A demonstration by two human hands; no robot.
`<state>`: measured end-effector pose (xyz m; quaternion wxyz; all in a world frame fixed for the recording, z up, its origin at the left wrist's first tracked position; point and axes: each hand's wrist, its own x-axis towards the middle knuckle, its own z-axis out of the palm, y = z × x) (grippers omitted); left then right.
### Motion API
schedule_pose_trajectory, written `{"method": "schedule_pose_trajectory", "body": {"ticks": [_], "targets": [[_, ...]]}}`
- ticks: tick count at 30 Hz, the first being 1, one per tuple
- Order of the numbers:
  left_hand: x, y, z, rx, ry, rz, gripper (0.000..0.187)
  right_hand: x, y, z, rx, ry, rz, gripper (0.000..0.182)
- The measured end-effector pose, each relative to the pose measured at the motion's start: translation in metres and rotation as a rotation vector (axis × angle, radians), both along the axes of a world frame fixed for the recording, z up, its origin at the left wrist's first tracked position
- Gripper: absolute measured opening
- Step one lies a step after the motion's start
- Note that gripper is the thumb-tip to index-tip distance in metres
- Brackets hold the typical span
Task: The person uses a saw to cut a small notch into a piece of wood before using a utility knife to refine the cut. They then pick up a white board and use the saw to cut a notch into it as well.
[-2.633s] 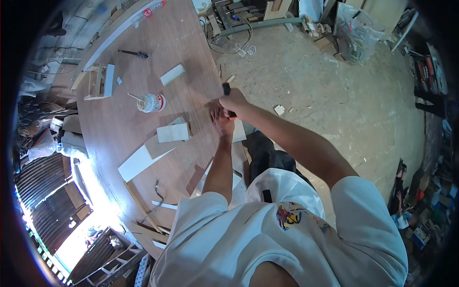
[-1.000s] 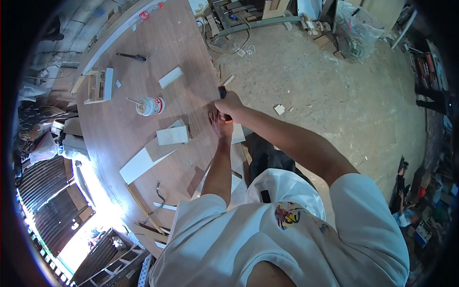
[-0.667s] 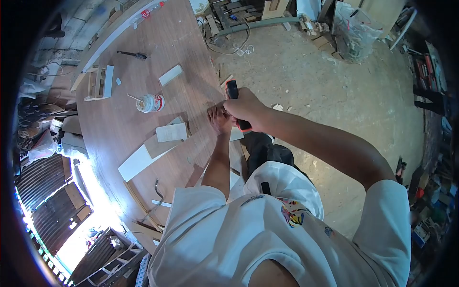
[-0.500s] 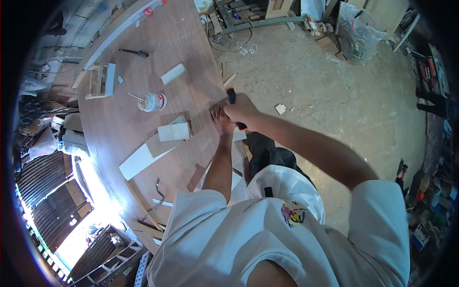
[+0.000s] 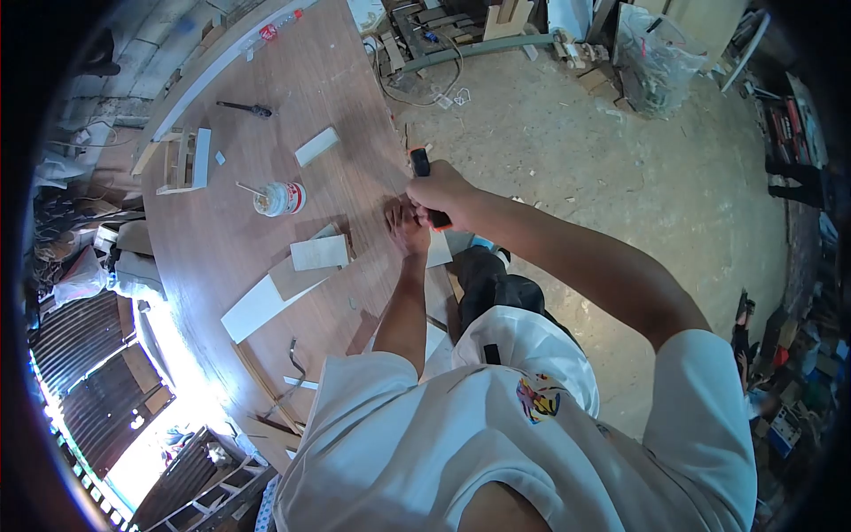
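Note:
My right hand (image 5: 441,188) is closed around a black tool with orange ends (image 5: 419,161), its handle showing on both sides of the fist; I cannot tell what kind of tool it is. Beside it, my left hand (image 5: 407,230) presses down at the table's edge with its fingers spread and slightly bent. The two hands overlap in this view. Just right of my left wrist, a pale board (image 5: 439,251) shows at the edge, partly covered. Further left on the table lie a small white block (image 5: 320,254) and a longer white board (image 5: 261,306).
The brown table (image 5: 310,89) bears a jar with a stick in it (image 5: 282,199), a white strip (image 5: 317,146), a dark-handled tool (image 5: 245,109) and a small wooden frame (image 5: 186,161). Wood scraps dot the floor (image 5: 620,230). A clear plastic bag (image 5: 658,64) stands at the back.
My right hand has shifted slightly left with the tool, whose upper end now shows more. My left hand stays at about the same spot, and the whole view has moved a little.

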<state>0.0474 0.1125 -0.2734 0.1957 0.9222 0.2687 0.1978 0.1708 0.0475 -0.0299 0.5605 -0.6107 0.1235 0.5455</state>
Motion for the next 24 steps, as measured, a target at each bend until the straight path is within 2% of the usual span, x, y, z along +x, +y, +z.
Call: {"method": "schedule_pose_trajectory", "body": {"ticks": [1, 4, 6, 8, 10, 12, 13, 14, 15, 17, 21, 22, 24], "targets": [[-0.004, -0.001, -0.003, 0.028, 0.118, 0.0, 0.043, -0.005, -0.007, 0.004, -0.005, 0.004, 0.001, 0.009], [-0.006, 0.002, -0.007, -0.025, 0.078, -0.06, 0.04, -0.013, -0.012, 0.008, -0.015, -0.03, -0.026, 0.01], [0.0, -0.001, -0.005, -0.026, 0.021, -0.059, 0.036, -0.015, -0.007, 0.006, 0.077, -0.007, -0.056, 0.011], [-0.004, 0.002, -0.002, -0.017, -0.03, -0.07, 0.033, -0.02, -0.003, -0.048, 0.037, -0.061, -0.052, 0.012], [-0.002, 0.0, -0.002, -0.013, 0.083, -0.048, 0.028, -0.022, 0.002, -0.094, -0.01, -0.133, -0.043, 0.012], [-0.002, 0.0, 0.007, 0.047, 0.015, -0.078, 0.023, -0.022, 0.022, -0.109, -0.061, -0.16, -0.157, 0.013], [0.0, -0.001, 0.008, 0.014, 0.017, -0.071, 0.023, -0.021, 0.024, -0.112, -0.103, -0.193, -0.048, 0.013], [0.0, -0.002, 0.009, -0.022, 0.022, -0.053, 0.023, -0.019, 0.023, -0.114, -0.107, -0.194, -0.045, 0.013], [0.002, -0.001, 0.007, -0.023, 0.019, -0.051, 0.023, -0.015, 0.024, -0.105, -0.076, -0.144, -0.057, 0.004], [-0.001, -0.002, 0.0, 0.002, -0.048, -0.047, 0.026, -0.01, 0.024, -0.08, -0.051, -0.088, -0.068, 0.009], [0.0, 0.001, -0.009, -0.043, -0.066, -0.02, 0.032, 0.001, 0.013, -0.01, -0.007, 0.034, -0.081, 0.003], [0.001, 0.001, -0.007, -0.01, -0.056, -0.017, 0.032, -0.002, 0.004, -0.002, -0.009, 0.051, -0.076, 0.008], [-0.003, -0.001, -0.006, 0.017, -0.039, -0.011, 0.031, -0.014, -0.01, 0.001, -0.009, -0.005, -0.053, 0.008]]}}
